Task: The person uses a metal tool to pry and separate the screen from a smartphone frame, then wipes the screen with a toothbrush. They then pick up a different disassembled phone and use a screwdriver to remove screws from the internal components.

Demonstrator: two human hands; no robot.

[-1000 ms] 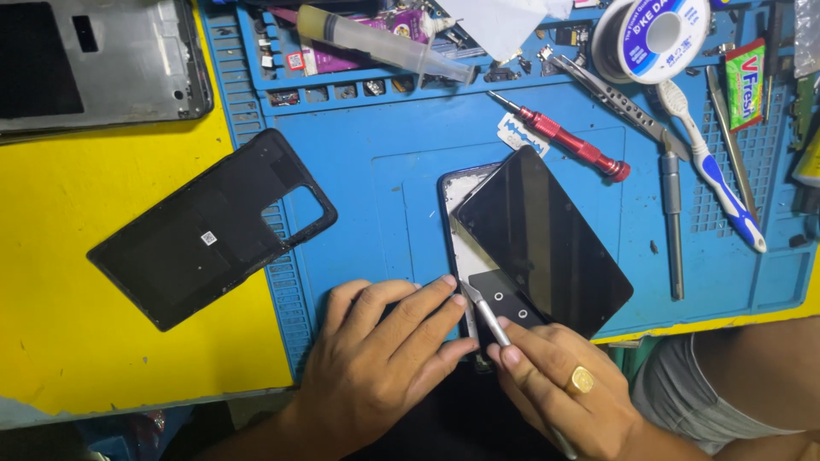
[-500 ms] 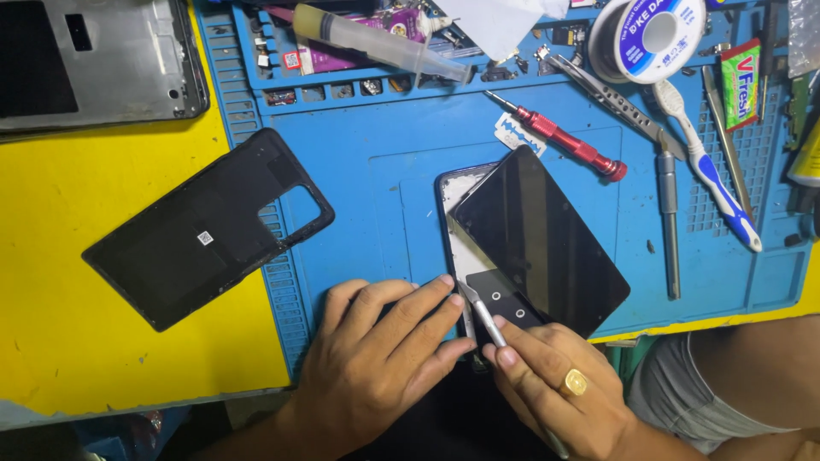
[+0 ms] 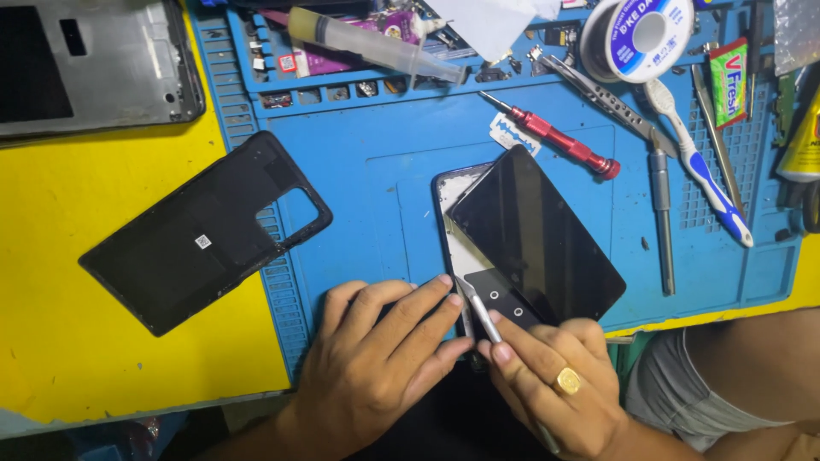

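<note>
Near the blue mat's (image 3: 359, 171) front edge, a left hand (image 3: 376, 358) presses flat on a phone (image 3: 465, 248) while the right hand (image 3: 555, 384) pinches a thin metal tool (image 3: 480, 312), apparently under its lifted black screen (image 3: 534, 235): thin, brittle glass, likely best gripped by its edges.

Bright, even overhead light, colours strongly saturated, soft shadows cast beneath both hands, faint glare seen on the black screen (image 3: 534, 235), focus sharp, edges slightly curved.
</note>
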